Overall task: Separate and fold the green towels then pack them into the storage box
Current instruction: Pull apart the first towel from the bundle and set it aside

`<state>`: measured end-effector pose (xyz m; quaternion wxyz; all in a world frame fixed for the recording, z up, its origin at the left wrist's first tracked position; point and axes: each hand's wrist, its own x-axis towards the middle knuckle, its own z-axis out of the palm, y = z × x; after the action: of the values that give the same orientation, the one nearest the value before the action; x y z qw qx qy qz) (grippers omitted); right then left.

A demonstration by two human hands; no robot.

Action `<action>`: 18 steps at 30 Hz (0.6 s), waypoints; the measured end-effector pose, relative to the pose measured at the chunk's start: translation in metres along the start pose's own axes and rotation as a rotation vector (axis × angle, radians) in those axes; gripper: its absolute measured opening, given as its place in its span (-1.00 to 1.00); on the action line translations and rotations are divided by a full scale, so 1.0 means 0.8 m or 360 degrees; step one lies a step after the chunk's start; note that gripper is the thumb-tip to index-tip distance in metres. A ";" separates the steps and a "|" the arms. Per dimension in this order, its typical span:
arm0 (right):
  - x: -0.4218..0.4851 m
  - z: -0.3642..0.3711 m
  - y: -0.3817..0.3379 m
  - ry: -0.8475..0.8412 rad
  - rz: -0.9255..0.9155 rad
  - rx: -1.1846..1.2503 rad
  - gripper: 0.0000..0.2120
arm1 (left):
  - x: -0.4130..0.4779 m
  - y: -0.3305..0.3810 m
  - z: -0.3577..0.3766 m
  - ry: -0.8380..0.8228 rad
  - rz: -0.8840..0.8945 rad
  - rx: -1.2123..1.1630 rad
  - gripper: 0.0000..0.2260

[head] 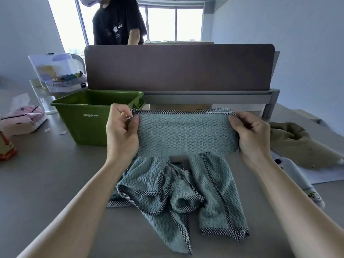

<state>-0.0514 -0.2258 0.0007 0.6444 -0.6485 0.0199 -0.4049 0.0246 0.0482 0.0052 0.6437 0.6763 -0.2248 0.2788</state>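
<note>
Hands both on one green towel (186, 133), stretched taut in the air: left hand (122, 133) pinches its top-left hemmed corner, right hand (251, 135) has fingers curled round the right edge. Remaining heap (176, 192) lies crumpled on the table (55, 183) right below; storage box (89, 116) behind-left. Risk: hanging edge meets heap, can't tell if snagged, so lifting may drag another towel along

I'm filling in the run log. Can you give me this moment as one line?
held towel: stretched above table | left hand: pinches one top corner | right hand: grips the other | towel pile: crumpled on table | storage box: open, at left
</note>
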 end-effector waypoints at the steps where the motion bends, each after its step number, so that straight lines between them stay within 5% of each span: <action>1: -0.002 0.002 0.002 -0.0001 -0.0046 -0.0064 -0.89 | -0.002 -0.001 0.001 0.0006 0.0074 0.0115 -0.57; 10: -0.006 0.001 0.004 -0.0086 0.0111 -0.0136 -0.82 | -0.010 -0.008 -0.002 -0.0264 0.0091 0.0079 -0.74; 18: -0.008 -0.006 -0.007 0.0021 0.0015 0.0029 -0.75 | -0.013 -0.011 -0.010 -0.0481 0.0058 -0.0078 -0.42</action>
<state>-0.0611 -0.2252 0.0015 0.6519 -0.6398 0.0235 -0.4064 0.0216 0.0558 -0.0081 0.6136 0.6905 -0.3382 0.1800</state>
